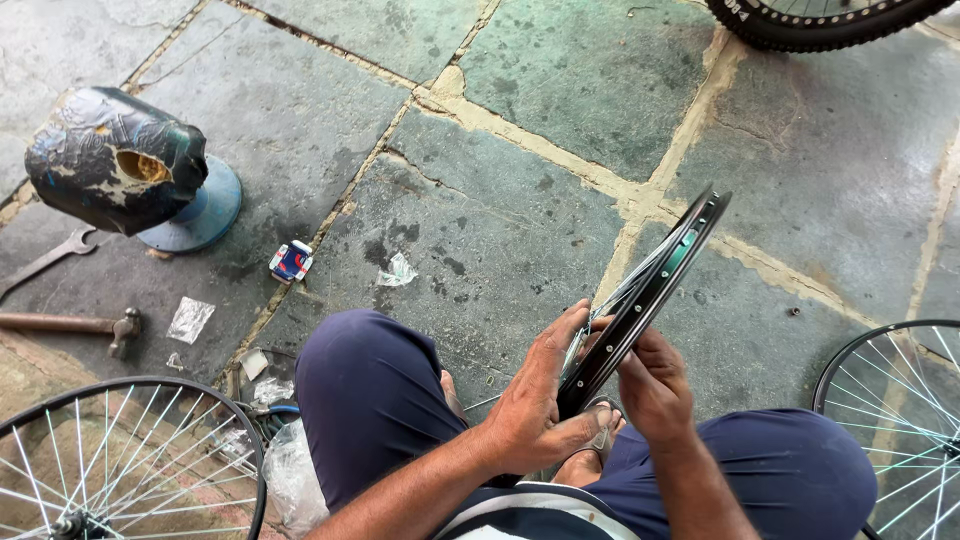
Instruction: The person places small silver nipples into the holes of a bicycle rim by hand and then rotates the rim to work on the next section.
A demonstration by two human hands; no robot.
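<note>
A black bicycle wheel rim (668, 270) with thin silver spokes stands on edge between my knees, seen almost side-on and tilting up to the right. My left hand (540, 400) cups its near side with the fingers spread against the rim and spokes. My right hand (652, 385) grips the rim's lower edge from the other side, fingers curled around it. I sit with both knees in dark blue trousers, one foot in a sandal under the rim.
On the stone floor: a spoked wheel (120, 460) at bottom left, another (900, 400) at right, a tyre (820, 20) at top. A hammer (70, 324), a spanner (45, 260), a battered dark stool (120, 160), a small box (291, 261) and plastic scraps lie left.
</note>
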